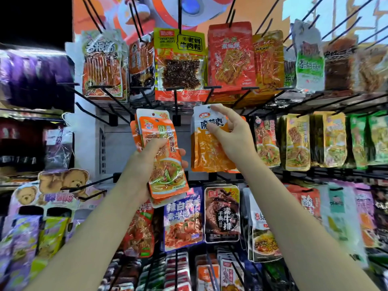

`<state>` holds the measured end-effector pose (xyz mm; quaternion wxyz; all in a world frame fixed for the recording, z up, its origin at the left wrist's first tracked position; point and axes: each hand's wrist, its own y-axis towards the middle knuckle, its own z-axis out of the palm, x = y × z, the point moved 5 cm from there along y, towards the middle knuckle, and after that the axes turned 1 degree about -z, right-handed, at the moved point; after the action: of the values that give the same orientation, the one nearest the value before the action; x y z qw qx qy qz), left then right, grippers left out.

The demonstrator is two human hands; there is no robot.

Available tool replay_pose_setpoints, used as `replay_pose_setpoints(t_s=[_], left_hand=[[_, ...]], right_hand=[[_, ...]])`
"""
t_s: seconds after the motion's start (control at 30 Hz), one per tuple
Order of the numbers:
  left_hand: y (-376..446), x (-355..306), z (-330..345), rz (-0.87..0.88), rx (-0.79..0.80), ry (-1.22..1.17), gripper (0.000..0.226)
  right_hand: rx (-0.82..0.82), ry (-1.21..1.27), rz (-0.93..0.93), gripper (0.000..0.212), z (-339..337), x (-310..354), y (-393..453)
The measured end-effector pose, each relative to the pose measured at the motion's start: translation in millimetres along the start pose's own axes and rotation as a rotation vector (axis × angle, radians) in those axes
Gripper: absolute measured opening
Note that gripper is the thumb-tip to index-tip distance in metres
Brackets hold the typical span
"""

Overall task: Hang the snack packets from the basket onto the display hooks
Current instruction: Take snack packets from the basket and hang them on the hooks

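While both hands are raised before a wall of black display hooks (100,114), the left hand (147,162) grips a fanned stack (165,160) of orange packets, thumb across the front and fingertips showing at the stack's right edge. Just to its right, the right hand (233,135) pinches a single white-and-orange packet (207,148) near its top, the forefinger stretched up beside the punched hole in the white header; whether that hole is on a hook cannot be told. Stack and packet sit close together without touching.

Above the hands runs a row of hung packets, among them a yellow-topped one (180,61) and a red one (230,57), against an orange and blue cartoon backdrop (168,11). Right of the right hand hang more packets in yellow and green (333,139). Below the forearms, further rows crowd the rack, including a blue packet (183,217) and a dark brown one (222,214). Left of the left hand several hooks stick out bare in front of a white back panel (117,148), and farther left sit purple bags (35,78) and a bear-printed display card (52,190).
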<state>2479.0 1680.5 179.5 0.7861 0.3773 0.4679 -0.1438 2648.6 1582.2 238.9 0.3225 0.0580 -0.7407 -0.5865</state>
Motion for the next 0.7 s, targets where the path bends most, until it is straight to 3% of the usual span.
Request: replay_pose_setpoints(t_s=[0.7], left_hand=[[0.0,2.2,-3.1,0.007,0.044,0.032,0.025]], right_hand=[[-0.013,-0.128,-0.031,0.042,-4.5,-1.7,-6.2]])
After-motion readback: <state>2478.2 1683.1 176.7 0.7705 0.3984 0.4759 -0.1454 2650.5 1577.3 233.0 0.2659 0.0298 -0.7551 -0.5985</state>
